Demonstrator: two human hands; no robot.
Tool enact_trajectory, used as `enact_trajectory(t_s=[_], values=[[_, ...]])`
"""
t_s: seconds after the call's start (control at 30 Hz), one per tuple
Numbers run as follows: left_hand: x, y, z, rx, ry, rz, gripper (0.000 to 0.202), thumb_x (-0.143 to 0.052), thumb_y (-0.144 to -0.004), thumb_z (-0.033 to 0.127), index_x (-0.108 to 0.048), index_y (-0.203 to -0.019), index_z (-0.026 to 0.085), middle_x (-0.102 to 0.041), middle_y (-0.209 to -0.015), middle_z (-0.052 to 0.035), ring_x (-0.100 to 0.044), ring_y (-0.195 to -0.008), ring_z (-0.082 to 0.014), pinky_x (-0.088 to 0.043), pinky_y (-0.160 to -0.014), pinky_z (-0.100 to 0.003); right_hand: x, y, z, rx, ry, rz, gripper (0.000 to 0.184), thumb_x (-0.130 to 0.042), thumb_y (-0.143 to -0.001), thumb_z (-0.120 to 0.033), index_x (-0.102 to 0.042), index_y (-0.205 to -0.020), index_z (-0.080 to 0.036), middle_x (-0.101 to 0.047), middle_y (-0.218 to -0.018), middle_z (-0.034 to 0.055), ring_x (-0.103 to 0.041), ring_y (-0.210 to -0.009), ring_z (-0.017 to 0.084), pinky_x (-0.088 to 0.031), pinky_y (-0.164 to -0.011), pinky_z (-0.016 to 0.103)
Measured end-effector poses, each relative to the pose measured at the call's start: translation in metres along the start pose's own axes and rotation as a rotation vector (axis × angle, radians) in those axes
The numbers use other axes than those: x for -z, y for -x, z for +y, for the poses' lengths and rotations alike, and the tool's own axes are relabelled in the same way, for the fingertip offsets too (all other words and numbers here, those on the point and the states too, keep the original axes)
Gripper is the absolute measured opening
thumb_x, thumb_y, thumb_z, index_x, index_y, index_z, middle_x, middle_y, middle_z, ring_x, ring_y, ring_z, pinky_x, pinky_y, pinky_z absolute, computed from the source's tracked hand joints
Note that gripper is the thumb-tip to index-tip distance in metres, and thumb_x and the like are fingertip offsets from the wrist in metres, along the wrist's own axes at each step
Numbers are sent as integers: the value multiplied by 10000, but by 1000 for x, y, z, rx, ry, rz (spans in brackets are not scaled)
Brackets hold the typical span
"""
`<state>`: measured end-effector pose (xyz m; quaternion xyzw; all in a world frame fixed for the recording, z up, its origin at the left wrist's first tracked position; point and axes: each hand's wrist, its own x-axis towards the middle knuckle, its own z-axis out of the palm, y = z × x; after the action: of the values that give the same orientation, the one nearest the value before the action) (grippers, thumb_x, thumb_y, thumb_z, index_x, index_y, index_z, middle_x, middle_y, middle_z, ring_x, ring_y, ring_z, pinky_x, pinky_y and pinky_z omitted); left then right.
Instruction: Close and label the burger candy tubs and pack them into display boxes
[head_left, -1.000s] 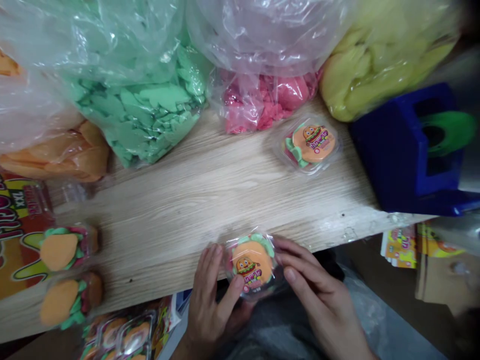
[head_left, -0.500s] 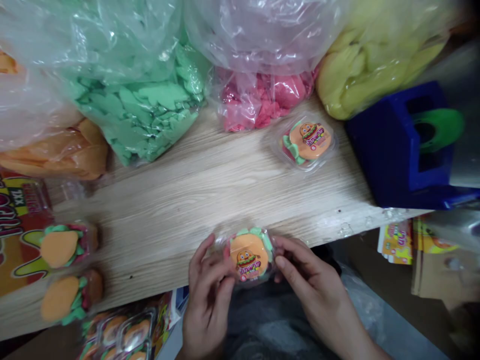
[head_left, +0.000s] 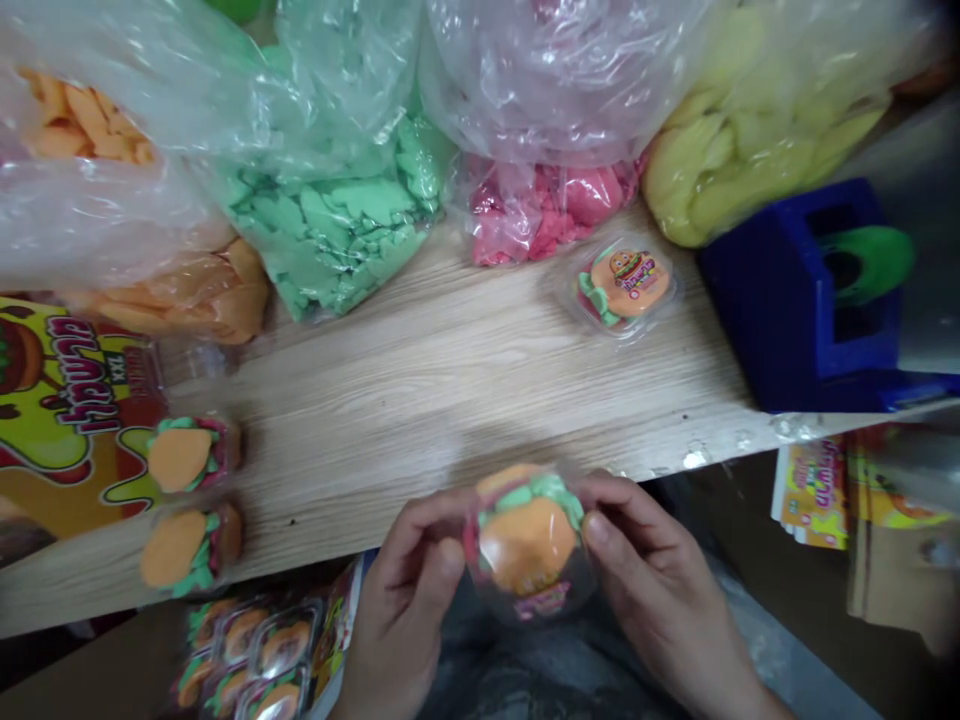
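Note:
At the table's front edge I hold a clear plastic pack with a burger-shaped sweet between both hands. It is tilted, so the orange bun top, the green and red layers and part of the bottom bun show. A printed label on the clear lid sits low, facing me, partly blurred. My left hand grips the pack's left edge, thumb in front and fingers behind. On the right edge, my right hand pinches it with thumb and fingers. Another labelled burger pack lies farther back on the table.
Large bags of green pieces, red pieces, yellow pieces and orange pieces line the back. A blue tape dispenser stands right. Two unlabelled burgers sit left by a printed box. Several packed burgers lie below the edge.
Both hands have tipped the pack, turning its printed lid downward and toward me so its side shows. The view has shifted slightly to the left.

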<state>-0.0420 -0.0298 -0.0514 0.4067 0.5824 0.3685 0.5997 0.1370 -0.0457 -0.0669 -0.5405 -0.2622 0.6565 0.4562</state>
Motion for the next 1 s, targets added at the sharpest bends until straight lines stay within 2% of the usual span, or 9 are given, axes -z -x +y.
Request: enact_trajectory(t_s=[0.1, 0.3, 0.47, 0.6, 0.73, 0.87, 1.0], values=[[-1, 5, 4, 23, -85, -44, 66, -566, -844, 270, -631, -850, 279, -614, -807, 44, -585, -744, -69, -465, -683, -110, 4, 6, -2, 25, 83, -31, 147, -565, -850, -246, -673, -914, -322, -588, -805, -25, -541, -781, 99, -441, -716, 196], [8, 12, -9, 94, -263, -183, 148, -493, -859, 181, -632, -874, 227, -580, -794, 9, -542, -722, -108, -429, -670, -180, 13, 22, 18, -93, 66, -70, 104, -595, -825, -236, -686, -851, -280, -586, -776, -18, -548, -732, 98, -445, -674, 189], [14, 21, -14, 190, -267, -244, 162, -467, -868, 198, -627, -846, 208, -537, -778, 11, -528, -661, -101, -414, -611, -188, 16, 35, 32, -150, 35, -108, 143, -651, -777, -220, -716, -885, -288, -652, -837, 6, -602, -802, 125, -474, -738, 219], [14, 26, 4, 188, -236, -252, 163, -462, -887, 206, -616, -860, 250, -522, -759, 41, -513, -659, -76, -395, -614, -157, 17, 37, 16, -166, 9, -148, 142, -647, -789, -257, -719, -894, -318, -652, -830, -7, -590, -782, 99, -468, -712, 178], [14, 29, 21, 272, -101, -259, 145, -475, -893, 265, -619, -880, 270, -521, -752, 49, -504, -652, -66, -395, -599, -137, 13, 36, -9, -214, -26, -194, 147, -663, -775, -300, -715, -900, -357, -646, -834, -18, -580, -747, 86, -476, -667, 156], [11, 32, 24, 344, 81, -182, 125, -536, -860, 315, -650, -849, 265, -537, -747, 38, -497, -666, -76, -407, -598, -143, 9, 38, -22, -165, -70, -216, 263, -743, -655, -396, -712, -917, -396, -605, -712, -24, -540, -645, 91, -481, -595, 171], [7, 36, 25, 374, 202, -135, 128, -560, -842, 337, -661, -815, 264, -539, -732, 36, -491, -630, -75, -415, -580, -153, 10, 40, -27, -117, -28, -285, 420, -749, -607, -452, -672, -1019, -420, -611, -825, 10, -558, -702, 137, -505, -639, 249]])
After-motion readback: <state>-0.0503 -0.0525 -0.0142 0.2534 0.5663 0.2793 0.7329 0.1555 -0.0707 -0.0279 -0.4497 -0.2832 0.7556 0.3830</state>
